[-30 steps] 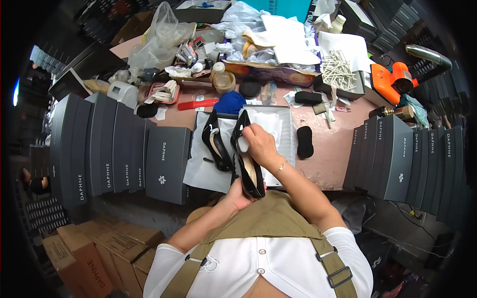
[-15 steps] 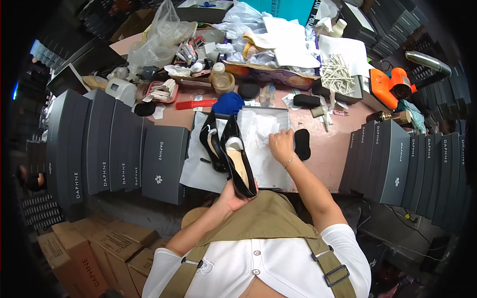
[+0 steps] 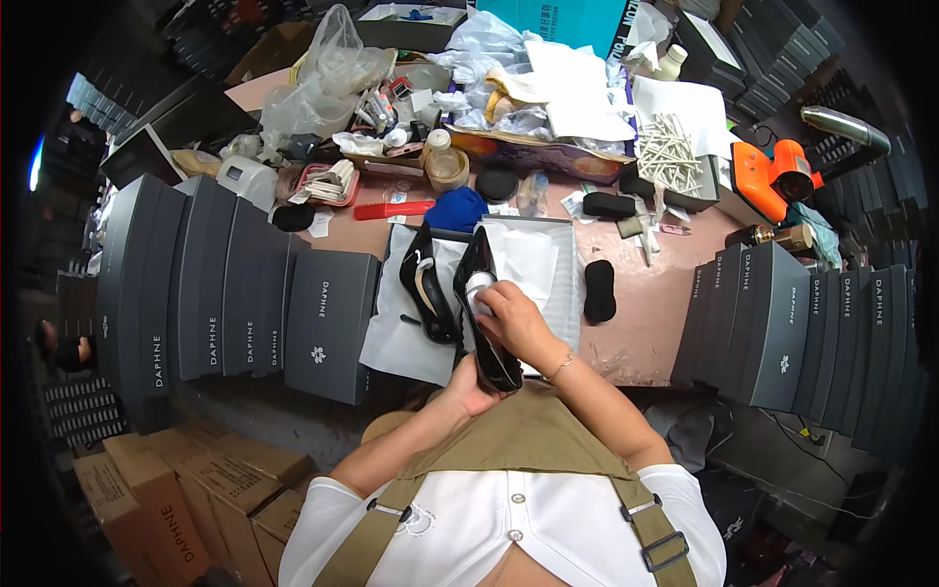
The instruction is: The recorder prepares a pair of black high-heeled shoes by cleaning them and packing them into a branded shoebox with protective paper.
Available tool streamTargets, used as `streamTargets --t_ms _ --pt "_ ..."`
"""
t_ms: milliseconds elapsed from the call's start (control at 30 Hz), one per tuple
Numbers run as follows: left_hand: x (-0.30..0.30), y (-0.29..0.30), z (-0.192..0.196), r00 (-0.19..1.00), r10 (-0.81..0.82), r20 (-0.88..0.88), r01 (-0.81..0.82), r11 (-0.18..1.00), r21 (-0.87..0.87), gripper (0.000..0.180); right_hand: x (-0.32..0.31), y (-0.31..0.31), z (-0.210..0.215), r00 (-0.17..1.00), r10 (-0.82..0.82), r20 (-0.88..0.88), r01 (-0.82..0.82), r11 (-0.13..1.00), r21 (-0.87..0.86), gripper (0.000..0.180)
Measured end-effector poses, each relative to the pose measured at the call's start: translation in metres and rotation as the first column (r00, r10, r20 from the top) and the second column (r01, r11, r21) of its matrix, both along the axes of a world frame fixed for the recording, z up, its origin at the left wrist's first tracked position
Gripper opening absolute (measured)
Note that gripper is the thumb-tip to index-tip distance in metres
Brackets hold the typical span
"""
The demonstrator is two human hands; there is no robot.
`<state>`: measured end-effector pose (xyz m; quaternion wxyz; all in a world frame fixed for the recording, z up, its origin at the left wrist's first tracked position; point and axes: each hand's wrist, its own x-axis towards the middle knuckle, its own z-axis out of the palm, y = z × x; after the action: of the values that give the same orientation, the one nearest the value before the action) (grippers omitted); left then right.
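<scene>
1. The left hand is wrapped around the near end of a black high-heeled shoe, holding it over the near edge of the bench, toe pointing far.
2. The right hand rests on the shoe's opening with fingers curled; something white sits at the fingertips, seemingly tissue going into the shoe, though how tightly it is pinched cannot be told.
3. The second black shoe lies just left of the held one, inside the open shoe box lined with white tissue paper.
4. To do this step well, the left hand's grip should stay firm so the shoe does not twist while the right hand presses in; pushing the filler evenly toward the toe likely keeps the shape smooth.
5. The glossy upper probably marks easily, so fingertips are best kept on the lining rather than the outer surface.
6. Closed grey shoe boxes stand to the left, and more grey boxes to the right.
7. A black pad lies right of the open box, well apart from the hands.
</scene>
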<state>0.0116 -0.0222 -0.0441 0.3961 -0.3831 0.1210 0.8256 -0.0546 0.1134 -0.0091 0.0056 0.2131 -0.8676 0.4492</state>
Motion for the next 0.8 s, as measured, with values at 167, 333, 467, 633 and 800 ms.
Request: streamTargets --t_ms 167,333,467,633,800 --pt "0.001 -0.005 -0.009 1.000 -0.025 0.010 0.024 0.997 0.076 0.032 -0.002 0.005 -0.004 0.975 -0.050 -0.217 0.095 0.974 0.203 0.024" --pt "0.006 -0.002 -0.002 1.000 -0.004 0.022 0.004 1.000 0.008 0.037 -0.002 -0.005 -0.013 0.978 -0.142 -0.153 0.184 0.932 0.312 0.025" --pt "-0.002 -0.001 -0.002 0.994 -0.101 -0.031 0.101 0.995 -0.016 0.046 -0.023 0.002 -0.012 0.932 -0.281 -0.231 0.324 0.929 0.177 0.043" --pt "0.006 -0.008 -0.002 0.966 -0.162 -0.202 0.180 0.981 0.074 0.051 -0.023 0.020 0.003 0.980 -0.192 0.057 0.197 0.975 -0.099 0.094" --pt "0.006 -0.008 0.004 0.942 -0.219 -0.256 0.239 0.970 0.050 0.056 -0.020 0.015 0.006 0.964 -0.266 0.030 0.267 0.946 -0.184 0.074"
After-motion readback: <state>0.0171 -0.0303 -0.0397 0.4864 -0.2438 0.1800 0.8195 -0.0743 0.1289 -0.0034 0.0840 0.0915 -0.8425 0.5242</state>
